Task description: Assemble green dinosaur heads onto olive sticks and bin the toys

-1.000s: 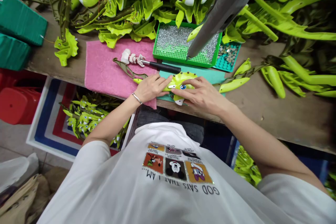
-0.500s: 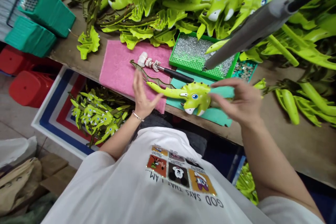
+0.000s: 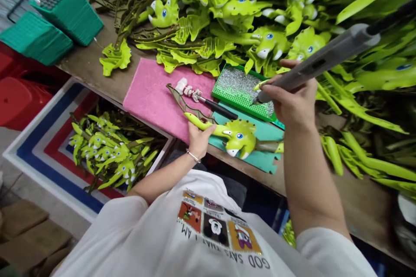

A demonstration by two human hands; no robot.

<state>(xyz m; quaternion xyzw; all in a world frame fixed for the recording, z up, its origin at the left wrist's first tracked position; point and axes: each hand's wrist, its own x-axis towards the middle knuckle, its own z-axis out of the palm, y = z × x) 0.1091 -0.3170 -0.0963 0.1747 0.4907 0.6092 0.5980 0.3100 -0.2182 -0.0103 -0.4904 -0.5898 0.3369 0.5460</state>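
A lime-green toy dinosaur head (image 3: 241, 135), with a blue eye, a white beak and a dark wing piece alongside, lies on a teal mat (image 3: 260, 162). My left hand (image 3: 199, 137) is closed around its long pointed green part, left of the head. My right hand (image 3: 294, 97) grips a grey electric screwdriver (image 3: 312, 65), which hangs slanting from the upper right. Its tip is at the green tray (image 3: 232, 96) of small silver screws; whether a screw sits on the tip is too small to tell.
A pink cloth (image 3: 147, 91) carries a black-handled tool (image 3: 221, 109) with whitish wrapping. Green toy parts (image 3: 224, 8) are heaped along the back and right. Teal baskets (image 3: 68, 13) stand at the left. Below the bench edge, a striped box (image 3: 48, 138) holds several toy heads.
My right hand has left the toy head and taken hold of the screwdriver over the screw tray. My left hand, open before, has closed on the toy's long green part.
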